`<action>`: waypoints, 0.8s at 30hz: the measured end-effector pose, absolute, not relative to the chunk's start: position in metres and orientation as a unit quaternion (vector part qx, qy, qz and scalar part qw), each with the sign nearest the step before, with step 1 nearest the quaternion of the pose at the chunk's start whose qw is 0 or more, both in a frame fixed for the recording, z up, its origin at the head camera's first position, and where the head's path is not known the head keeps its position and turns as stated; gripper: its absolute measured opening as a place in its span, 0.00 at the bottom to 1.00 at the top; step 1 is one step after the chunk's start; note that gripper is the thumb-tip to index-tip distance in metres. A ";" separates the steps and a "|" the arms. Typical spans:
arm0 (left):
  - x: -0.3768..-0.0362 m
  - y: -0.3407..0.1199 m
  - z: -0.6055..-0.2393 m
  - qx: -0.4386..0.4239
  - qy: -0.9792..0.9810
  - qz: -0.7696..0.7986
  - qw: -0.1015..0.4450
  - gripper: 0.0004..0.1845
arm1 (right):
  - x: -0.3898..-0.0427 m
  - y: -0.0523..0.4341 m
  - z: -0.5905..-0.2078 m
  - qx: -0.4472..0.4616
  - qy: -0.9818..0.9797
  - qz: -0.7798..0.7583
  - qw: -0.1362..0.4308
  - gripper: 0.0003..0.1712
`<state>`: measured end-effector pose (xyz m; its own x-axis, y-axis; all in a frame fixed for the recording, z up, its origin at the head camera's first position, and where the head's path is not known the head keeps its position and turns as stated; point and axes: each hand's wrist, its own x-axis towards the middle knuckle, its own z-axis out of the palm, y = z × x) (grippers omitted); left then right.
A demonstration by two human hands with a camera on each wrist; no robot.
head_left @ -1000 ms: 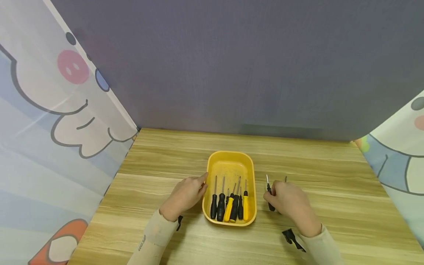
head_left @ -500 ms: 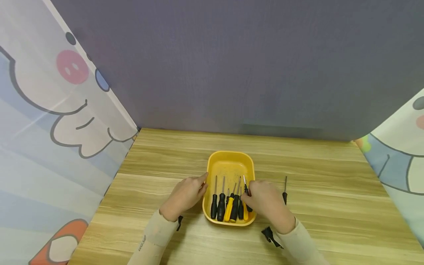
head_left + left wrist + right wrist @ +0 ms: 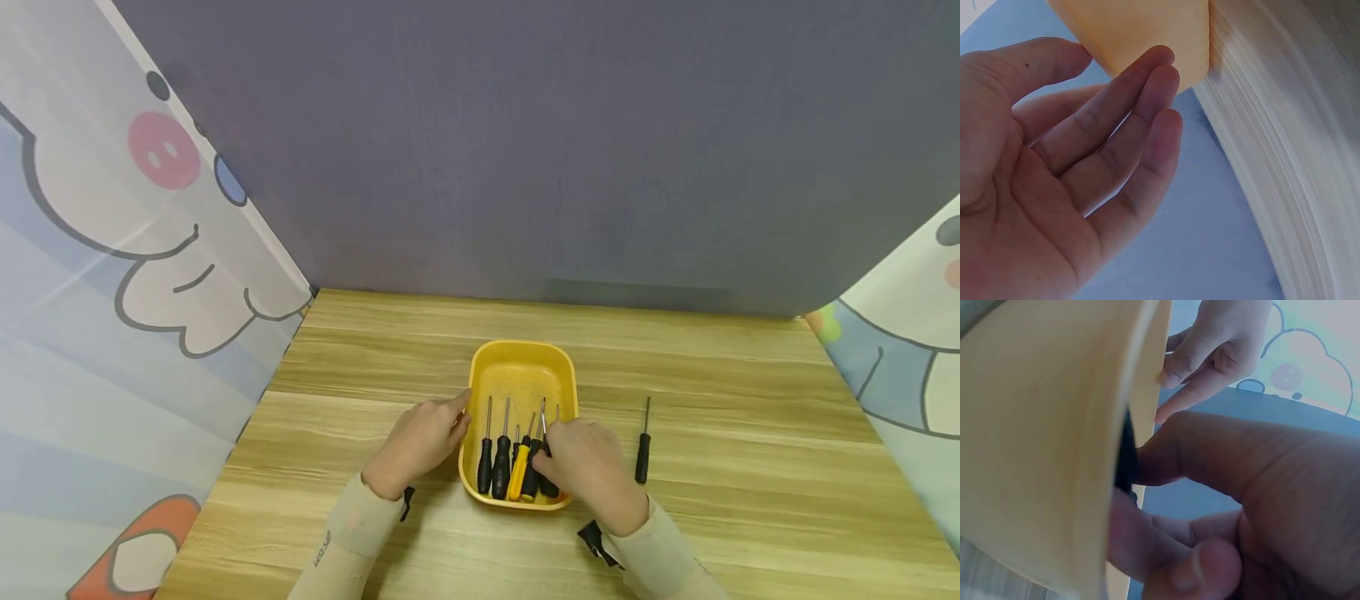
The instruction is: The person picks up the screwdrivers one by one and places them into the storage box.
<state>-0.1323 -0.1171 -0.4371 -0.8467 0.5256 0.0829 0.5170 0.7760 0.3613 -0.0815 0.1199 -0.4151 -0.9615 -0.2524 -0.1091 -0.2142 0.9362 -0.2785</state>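
On the wooden table (image 3: 360,367), ringed by a grey backdrop (image 3: 525,142) at the far edge and cartoon curtains (image 3: 97,292) at the left and right edges, I see a yellow tray (image 3: 522,367) sitting near the middle, closer to the near edge. My left hand (image 3: 417,446) rests against the tray's left wall; I see its fingers (image 3: 1147,94) straight and relaxed in the left wrist view, touching the tray's outer side and gripping nothing. My right hand (image 3: 588,467) reaches over the tray's near right corner, its fingers curled round a black screwdriver (image 3: 545,450) whose shaft points toward the far edge, low among the others in the tray. From the right wrist view I make out only a dark handle (image 3: 1125,456) pinched between thumb and fingers just at the tray wall (image 3: 1054,444). Inside the tray, along its near half, lie a row of screwdrivers side by side, tips toward the far edge: two black ones (image 3: 493,462) on the left, then a yellow one (image 3: 518,472) beside them. Right of the tray, apart from it and just beyond my right hand, a lone black screwdriver (image 3: 642,450) lies on the table, parallel to the rest.
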 end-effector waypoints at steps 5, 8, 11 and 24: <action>-0.133 -0.117 -0.437 0.279 0.942 0.187 0.006 0.23 | -0.081 0.121 -0.412 -0.118 0.981 -0.127 0.082 0.25; -0.133 -0.117 -0.437 0.281 0.941 0.187 0.004 0.22 | -0.080 0.123 -0.407 -0.110 0.980 -0.129 0.102 0.24; -0.134 -0.117 -0.438 0.282 0.941 0.186 0.003 0.22 | -0.080 0.128 -0.403 -0.097 0.980 -0.126 0.117 0.23; -0.133 -0.117 -0.438 0.278 0.943 0.184 0.011 0.23 | -0.085 0.186 -0.404 -0.029 0.984 -0.133 0.115 0.13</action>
<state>-0.1328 -0.1167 -0.4380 -0.8454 0.5277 0.0820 0.5199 0.7780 0.3527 -0.0853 0.1856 -0.4039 -0.9721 -0.0867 -0.2180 -0.0255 0.9628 -0.2690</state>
